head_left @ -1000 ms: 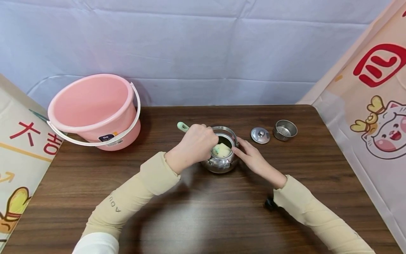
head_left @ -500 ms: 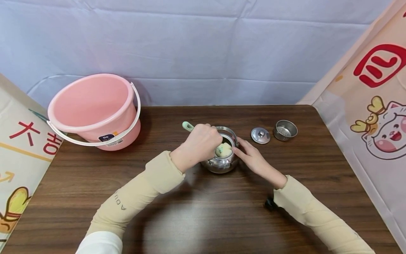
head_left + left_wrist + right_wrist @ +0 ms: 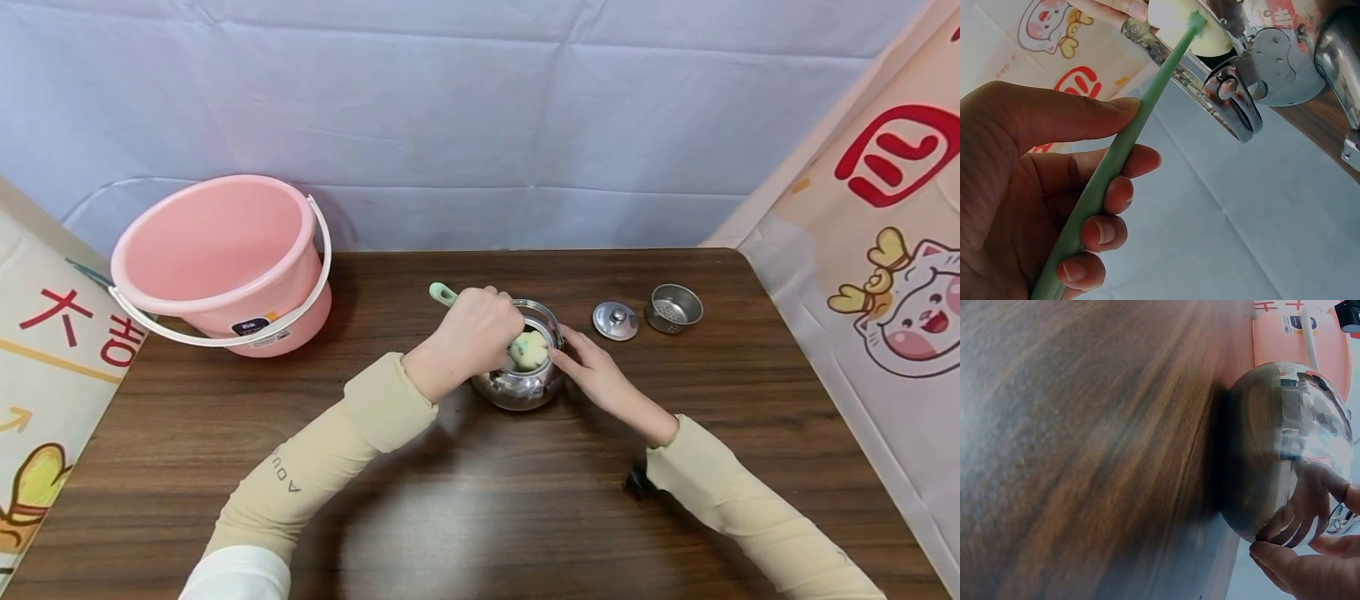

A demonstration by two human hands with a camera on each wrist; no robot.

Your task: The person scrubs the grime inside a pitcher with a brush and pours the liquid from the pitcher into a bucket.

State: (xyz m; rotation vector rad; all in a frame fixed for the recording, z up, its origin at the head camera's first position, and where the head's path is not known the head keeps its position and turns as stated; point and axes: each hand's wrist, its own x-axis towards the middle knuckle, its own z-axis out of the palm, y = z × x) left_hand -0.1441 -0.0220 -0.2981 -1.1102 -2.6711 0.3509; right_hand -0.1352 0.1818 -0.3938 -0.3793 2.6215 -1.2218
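Note:
A shiny steel teapot (image 3: 519, 392) stands uncovered on the table, its hoop handle raised toward the back. My left hand (image 3: 478, 329) grips a sponge brush by its green handle (image 3: 1116, 150). The brush's pale yellow sponge head (image 3: 531, 350) sits in the teapot's mouth, its lower part hidden inside. In the left wrist view, thumb and fingers wrap the brush handle. My right hand (image 3: 600, 379) holds the teapot's right side, thumb by the rim and fingers against the outer wall (image 3: 1272, 487).
Right of the teapot lie its lid (image 3: 616, 321), knob up, and a small perforated steel strainer (image 3: 675, 308). A large pink bucket (image 3: 303, 312) with a white handle stands at the back left. Pale cloth (image 3: 450, 125) hangs behind the table (image 3: 465, 500).
My left hand and the brush first shift right, then slightly back left; the sponge turns a little in the teapot's mouth. My right hand and the teapot stay almost still.

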